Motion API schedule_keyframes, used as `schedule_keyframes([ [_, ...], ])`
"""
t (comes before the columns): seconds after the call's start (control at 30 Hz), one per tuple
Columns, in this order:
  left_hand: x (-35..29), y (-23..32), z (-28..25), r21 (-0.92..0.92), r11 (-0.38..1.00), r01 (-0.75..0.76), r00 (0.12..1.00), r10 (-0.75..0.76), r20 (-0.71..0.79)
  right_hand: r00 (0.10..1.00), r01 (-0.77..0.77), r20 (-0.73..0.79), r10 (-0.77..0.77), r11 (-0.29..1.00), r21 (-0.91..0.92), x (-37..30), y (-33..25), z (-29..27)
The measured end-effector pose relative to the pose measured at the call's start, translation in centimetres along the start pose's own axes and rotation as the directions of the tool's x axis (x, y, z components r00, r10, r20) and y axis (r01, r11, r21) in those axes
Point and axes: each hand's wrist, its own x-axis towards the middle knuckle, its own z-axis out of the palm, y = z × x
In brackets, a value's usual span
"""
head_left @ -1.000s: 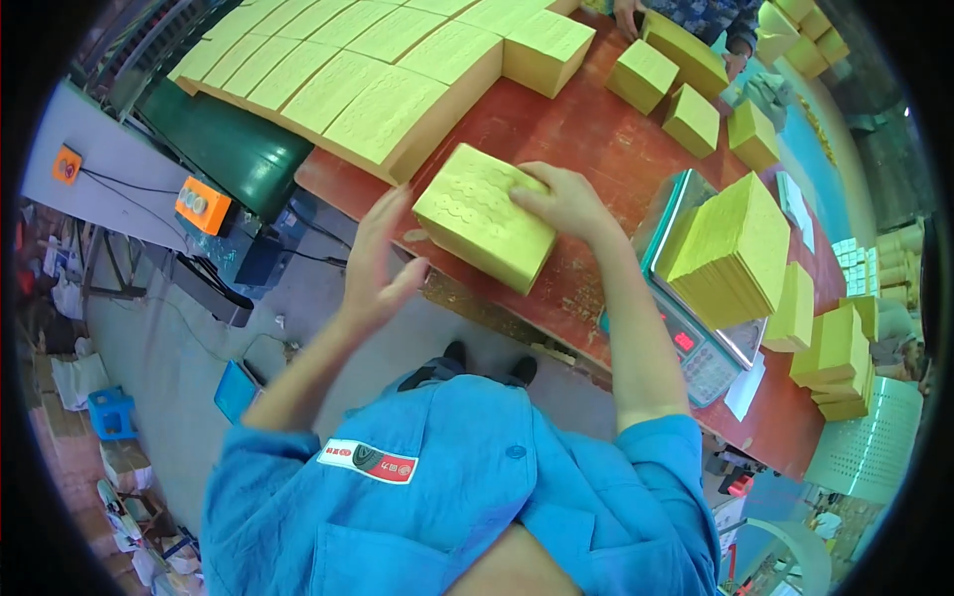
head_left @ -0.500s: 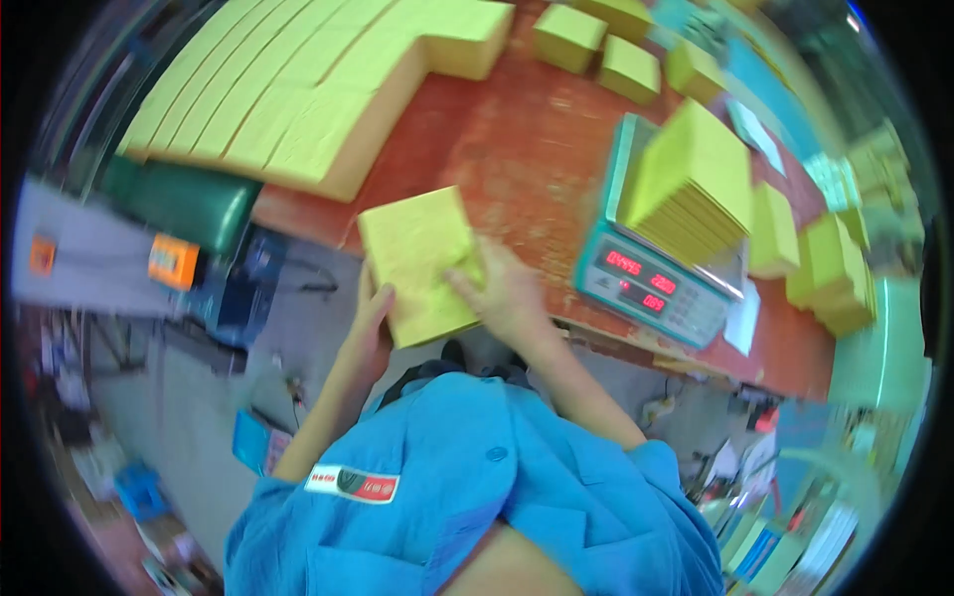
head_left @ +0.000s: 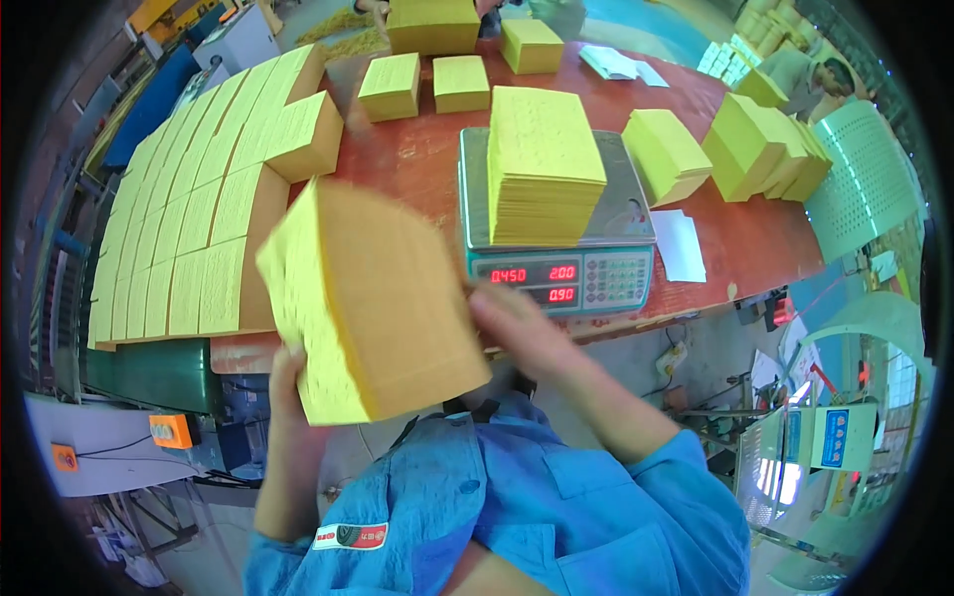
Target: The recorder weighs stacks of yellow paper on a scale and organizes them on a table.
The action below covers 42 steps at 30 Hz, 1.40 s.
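A thick stack of yellow paper (head_left: 388,308) is held up in front of me, tilted so that its tan cut side faces the camera. My left hand (head_left: 286,387) grips its left edge near the lower corner, with the fingers partly hidden behind it. On the opposite side, my right hand (head_left: 509,316) closes on the right edge. Just beyond the right hand stands a teal digital scale (head_left: 621,283) with a lit red display. A taller stack of yellow paper (head_left: 545,169) rests on its metal plate.
Rows of yellow paper stacks (head_left: 184,228) cover the table's left side. Smaller yellow stacks (head_left: 390,84) lie at the far edge, others (head_left: 666,154) right of the scale. White sheets (head_left: 679,245) lie on the red table (head_left: 422,159). Another person's hand (head_left: 376,10) shows at the far edge.
The stack in my hands has risen closer to the camera and turned from its flat yellow face to its tan side. The view has swung, showing more of the table's far side.
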Motion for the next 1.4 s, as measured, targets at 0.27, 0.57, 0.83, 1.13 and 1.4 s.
schedule_keyframes([
  [0.27, 17.7, 5.8, 18.7, 0.174, 0.984, 0.028, 0.948, -0.081, 0.308, 0.926, 0.291, -0.214, -0.312, 0.948, -0.126, 4.8, -16.2, -12.4],
  [0.57, 24.1, 2.5, 21.6, 0.396, 0.912, 0.108, 0.952, -0.210, 0.224, 0.949, 0.156, -0.270, -0.160, 0.987, -0.036, 8.8, -14.1, -18.3],
  [0.83, 23.9, 1.8, 20.9, 0.494, 0.868, 0.054, 0.968, -0.167, 0.187, 0.944, 0.113, -0.288, -0.160, 0.978, -0.174, 9.4, -13.4, -18.8],
  [1.13, 23.4, -0.8, 17.3, 0.417, 0.908, 0.033, 0.971, -0.129, 0.203, 0.795, 0.236, -0.469, -0.384, 0.909, -0.344, 6.8, -11.0, -19.2],
  [1.4, 10.9, -5.4, -6.9, 0.057, 0.998, 0.038, 0.894, -0.009, -0.449, 0.739, 0.236, -0.637, -0.220, 0.970, -0.062, -5.4, -1.8, -23.4],
])
